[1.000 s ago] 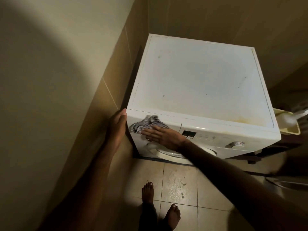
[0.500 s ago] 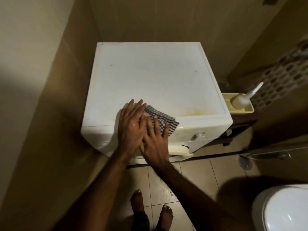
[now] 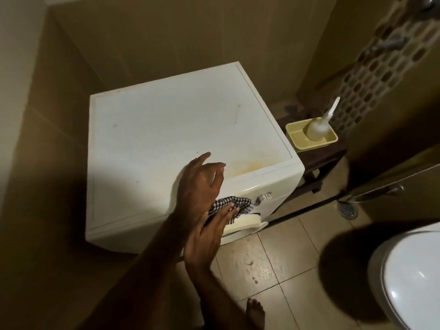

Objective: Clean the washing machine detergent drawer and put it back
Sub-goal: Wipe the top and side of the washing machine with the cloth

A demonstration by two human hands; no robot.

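- The wall point(image 3: 42, 163) is standing just left of the washer point(image 3: 166, 144), leaving almost no room on that side; any pulling or sliding at the front has to come out toward the person.
- The left hand point(image 3: 200, 184) is hovering over the washer's front top edge, fingers spread and loosely curled, gripping nothing.
- The drawer is not showing as a separate piece. It is probably seated in the washer's front panel, below the left hand and behind the cloth, though the hands are covering that spot, so I cannot tell.
- If so, its long axis is running front to back into the washer, and both hands are lying right at its face, the right one lower and nearer.
- The right hand point(image 3: 209, 236) is lying flat, fingers straight, pressing the checked cloth point(image 3: 232, 204) against the washer's front rather than clutching it.
- A dial point(image 3: 264, 196) is sitting just right of the cloth on the same panel, and the door rim point(image 3: 242, 222) is bulging out below it.
- Right of the washer, a yellow tray point(image 3: 300, 139) holding a white bottle point(image 3: 317, 131) is resting on a dark stool point(image 3: 321, 163), close to the washer's corner.
- Open floor point(image 3: 273, 258) is lying in front of the washer, bounded farther right by the toilet point(image 3: 409, 277).
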